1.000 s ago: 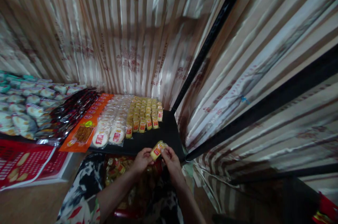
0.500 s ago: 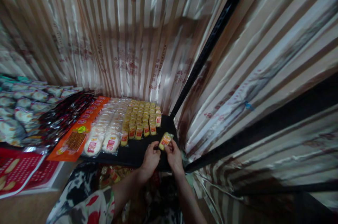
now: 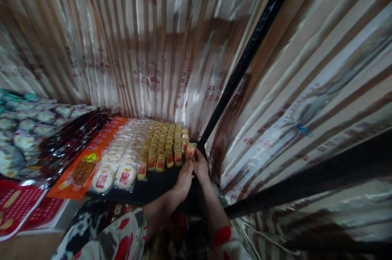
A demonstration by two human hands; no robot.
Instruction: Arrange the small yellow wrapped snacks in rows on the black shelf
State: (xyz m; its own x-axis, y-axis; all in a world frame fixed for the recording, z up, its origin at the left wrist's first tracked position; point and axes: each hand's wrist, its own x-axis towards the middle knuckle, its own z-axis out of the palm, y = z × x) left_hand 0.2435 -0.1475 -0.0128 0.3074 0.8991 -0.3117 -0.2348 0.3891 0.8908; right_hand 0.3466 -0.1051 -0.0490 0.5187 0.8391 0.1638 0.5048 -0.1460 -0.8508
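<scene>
A small yellow wrapped snack cake [image 3: 190, 149] with a red and white label stands at the right end of several rows of wrapped snack cakes [image 3: 161, 161] on a black shelf [image 3: 162, 184]. My right hand [image 3: 200, 167] is closed on its right side. Just below it, my left hand [image 3: 185, 175] has its fingers bent together at the packet's lower edge, and its fingertips are partly hidden. To the left of the yellow rows stand two rows of round white rice crackers [image 3: 125, 174] in clear wrappers.
Left of the crackers lie an orange snack packet [image 3: 80, 172], dark shiny packets [image 3: 72, 137] and white packets [image 3: 26, 139]. A red basket [image 3: 23, 207] stands at lower left. A black post [image 3: 235, 76] rises behind the shelf corner, before striped plastic sheeting [image 3: 147, 47].
Both hands have moved forward with the snack cake, bringing it from above the bare front of the shelf to beside the rightmost yellow row. The view has shifted slightly.
</scene>
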